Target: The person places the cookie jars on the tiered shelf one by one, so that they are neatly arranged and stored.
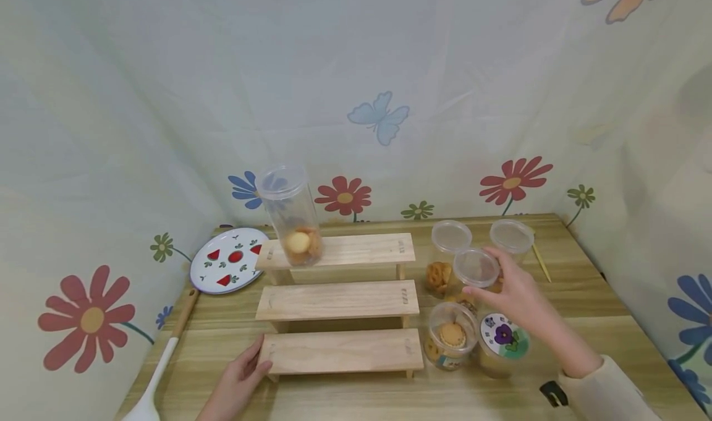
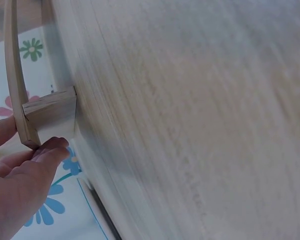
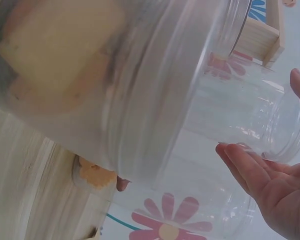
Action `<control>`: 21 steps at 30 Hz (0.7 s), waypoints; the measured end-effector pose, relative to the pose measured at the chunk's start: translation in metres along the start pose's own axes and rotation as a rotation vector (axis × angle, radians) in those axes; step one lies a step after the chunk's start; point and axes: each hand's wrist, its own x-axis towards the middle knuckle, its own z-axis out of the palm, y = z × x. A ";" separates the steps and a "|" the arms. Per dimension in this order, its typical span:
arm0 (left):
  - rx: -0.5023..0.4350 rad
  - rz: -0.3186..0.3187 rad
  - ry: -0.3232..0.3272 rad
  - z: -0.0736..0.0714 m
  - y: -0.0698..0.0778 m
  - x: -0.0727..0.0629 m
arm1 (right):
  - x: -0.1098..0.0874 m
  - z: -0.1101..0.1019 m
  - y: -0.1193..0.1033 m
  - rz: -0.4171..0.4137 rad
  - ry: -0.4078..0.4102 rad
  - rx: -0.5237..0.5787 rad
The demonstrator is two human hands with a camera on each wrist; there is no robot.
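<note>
A three-step wooden rack (image 1: 340, 351) stands mid-table. My left hand (image 1: 236, 381) is at the left end of its lowest board, thumb on one side and fingers on the other, as the left wrist view also shows. Over to the right, my right hand (image 1: 517, 291) holds a tall clear jar (image 1: 476, 268) near its lid, thumb and fingers on opposite sides. In the right wrist view the fingers (image 3: 250, 172) lie along the jar's wall. Around it are a jar of ring-shaped cookies (image 1: 439, 276), another clear-lidded jar (image 1: 512, 237), a short cookie jar (image 1: 452, 335) and a flower-lidded jar (image 1: 504, 340).
A tall clear jar (image 1: 292, 217) with cookies at its bottom stands on the rack's top step, left end. Behind the rack's left side lies a patterned plate (image 1: 228, 260). A white spatula with a wooden handle (image 1: 164, 359) lies at left, a yellow stick (image 1: 541, 261) at right.
</note>
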 end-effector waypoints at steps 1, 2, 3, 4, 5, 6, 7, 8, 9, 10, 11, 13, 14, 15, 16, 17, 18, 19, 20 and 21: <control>0.001 -0.001 0.000 0.000 0.000 0.000 | 0.000 0.000 0.000 0.003 0.001 -0.001; -0.001 -0.004 -0.002 0.000 0.000 0.000 | 0.001 0.000 0.000 0.004 0.001 0.001; 0.001 -0.007 -0.004 -0.001 0.000 0.000 | 0.001 0.000 0.000 0.005 0.005 0.000; 0.001 -0.011 -0.007 -0.001 -0.001 0.000 | 0.001 0.000 0.000 0.007 0.008 0.001; 0.000 -0.014 -0.009 -0.001 -0.001 0.001 | 0.001 0.000 0.000 0.005 0.013 0.001; -0.002 -0.017 -0.011 -0.001 -0.001 0.001 | 0.001 0.000 -0.001 0.004 0.018 0.000; -0.003 -0.021 -0.013 -0.001 -0.001 0.001 | 0.001 0.000 -0.001 0.003 0.022 0.002; -0.006 -0.024 -0.015 -0.001 -0.001 0.001 | 0.001 0.000 -0.001 0.000 0.026 0.009; -0.007 -0.025 -0.016 -0.001 -0.001 0.001 | 0.001 0.000 -0.002 -0.001 0.031 0.010; -0.008 -0.026 -0.016 -0.001 -0.001 0.001 | 0.001 0.000 -0.002 -0.003 0.035 0.012; -0.008 -0.025 -0.017 -0.001 -0.001 0.001 | 0.001 0.000 -0.002 -0.005 0.038 0.012; -0.006 -0.019 -0.015 -0.001 -0.001 0.001 | 0.002 -0.002 -0.003 -0.010 0.043 0.015; -0.007 -0.015 -0.014 -0.001 0.000 0.001 | 0.002 -0.003 -0.003 -0.010 0.045 0.011; -0.007 -0.012 -0.012 -0.001 0.000 0.001 | 0.002 -0.004 -0.004 -0.008 0.045 0.003; -0.008 -0.009 -0.011 -0.001 0.000 0.001 | 0.002 -0.006 -0.005 -0.008 0.047 -0.004; -0.005 -0.006 -0.011 -0.001 0.000 0.001 | 0.002 -0.007 -0.006 -0.009 0.047 -0.005; -0.008 -0.005 -0.010 -0.001 0.000 0.001 | 0.002 -0.009 -0.007 -0.012 0.049 -0.008; -0.011 -0.006 -0.012 -0.001 0.000 0.001 | 0.002 -0.011 -0.008 -0.016 0.052 -0.011; -0.011 -0.006 -0.013 -0.001 -0.001 0.001 | 0.002 -0.013 -0.010 -0.017 0.055 -0.009; -0.011 -0.008 -0.013 -0.001 -0.001 0.001 | 0.003 -0.014 -0.012 -0.024 0.062 -0.011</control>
